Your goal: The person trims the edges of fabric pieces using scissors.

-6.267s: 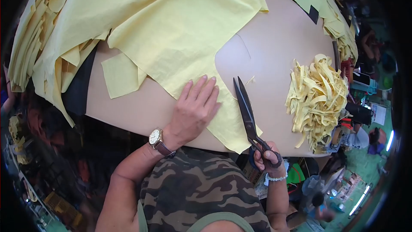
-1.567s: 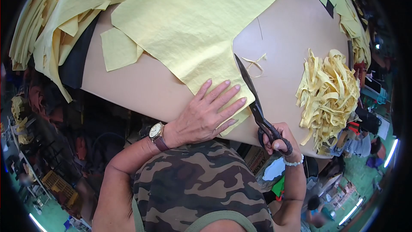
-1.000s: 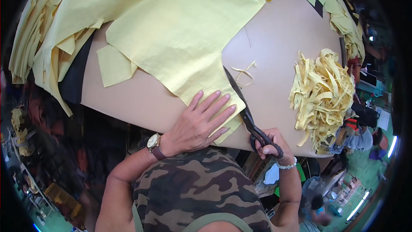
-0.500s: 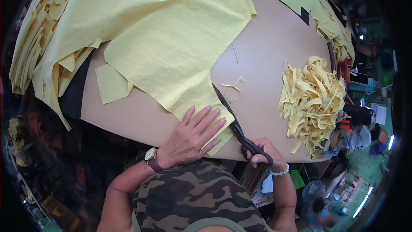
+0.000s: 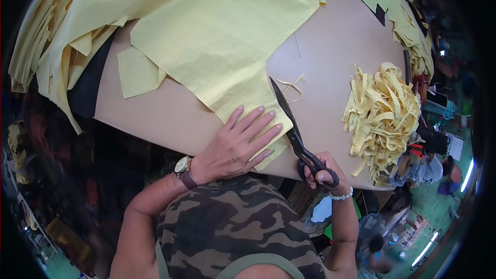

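Observation:
A large piece of yellow fabric (image 5: 212,41) lies across the table, narrowing toward me. My left hand (image 5: 240,137) is flat on its near end, fingers spread, pressing it down; the wrist wears a watch (image 5: 182,167). In my right hand (image 5: 324,170) are dark scissors (image 5: 292,129), the fingers wrapped through the handles. The blades point away from me and lie along the fabric's right edge, looking nearly closed. Another layer of yellow fabric (image 5: 274,156) shows under my left fingertips. A loose thin strip (image 5: 292,89) lies just right of the blade tips.
A heap of yellow strips (image 5: 385,119) sits on the right of the brown table (image 5: 320,67). Stacked yellow fabric (image 5: 39,31) hangs over the left side. More fabric (image 5: 411,36) is piled at the far right. A small fabric piece (image 5: 137,75) pokes out at left.
The whole view has shifted slightly, so the table and fabric sit differently in frame. My left hand stays flat on the fabric, and my right hand still holds the scissors beside its edge.

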{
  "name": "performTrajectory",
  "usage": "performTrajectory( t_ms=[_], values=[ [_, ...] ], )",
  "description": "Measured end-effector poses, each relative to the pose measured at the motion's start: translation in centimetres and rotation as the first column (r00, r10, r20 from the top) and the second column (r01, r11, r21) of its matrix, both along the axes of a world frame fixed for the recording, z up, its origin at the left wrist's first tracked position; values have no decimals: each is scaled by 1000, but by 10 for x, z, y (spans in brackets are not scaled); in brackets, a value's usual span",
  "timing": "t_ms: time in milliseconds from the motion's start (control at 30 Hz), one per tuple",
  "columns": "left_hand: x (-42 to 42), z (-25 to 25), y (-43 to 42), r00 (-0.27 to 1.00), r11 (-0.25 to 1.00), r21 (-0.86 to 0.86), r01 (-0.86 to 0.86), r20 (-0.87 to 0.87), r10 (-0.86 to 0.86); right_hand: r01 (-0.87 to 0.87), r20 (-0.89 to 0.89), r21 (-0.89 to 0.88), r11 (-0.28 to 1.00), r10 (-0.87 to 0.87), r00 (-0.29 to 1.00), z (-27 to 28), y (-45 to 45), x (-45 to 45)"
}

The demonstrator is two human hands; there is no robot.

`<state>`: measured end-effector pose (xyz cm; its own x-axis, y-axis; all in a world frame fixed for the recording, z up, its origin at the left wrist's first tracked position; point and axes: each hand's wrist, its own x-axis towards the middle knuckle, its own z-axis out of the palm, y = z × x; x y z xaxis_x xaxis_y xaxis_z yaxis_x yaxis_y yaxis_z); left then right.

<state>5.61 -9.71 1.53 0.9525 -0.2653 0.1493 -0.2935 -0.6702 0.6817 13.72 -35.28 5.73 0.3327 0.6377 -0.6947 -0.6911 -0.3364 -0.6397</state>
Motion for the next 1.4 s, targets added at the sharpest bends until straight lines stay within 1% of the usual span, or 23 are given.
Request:
performTrajectory(
  t_ms=[133,233,433,1033,1133,1233,1400],
  values=[
    [0,0,0,1000,1000,3,-6,7,6,12,17,2,1000,-12,1000,0,1,0],
    [0,0,0,1000,1000,-9,-4,6,4,9,42,-40,999,-7,999,3,4,1],
    [-1,-1,0,1000,1000,-6,2,14,-1,-54,97,-93,994,63,993,7,8,7],
    [0,0,1,1000,1000,-11,8,18,-8,-24,82,-127,992,35,996,6,11,1],
    [0,0,1,1000,1000,-17,8,26,-8,4,71,-115,993,4,997,3,7,-2],
    [0,0,1,999,999,-33,5,36,-4,42,34,-52,998,-40,999,1,5,-4],
    [0,1,2,1000,999,-33,15,24,-14,16,44,-86,996,-12,999,4,5,-1]
  ],
)
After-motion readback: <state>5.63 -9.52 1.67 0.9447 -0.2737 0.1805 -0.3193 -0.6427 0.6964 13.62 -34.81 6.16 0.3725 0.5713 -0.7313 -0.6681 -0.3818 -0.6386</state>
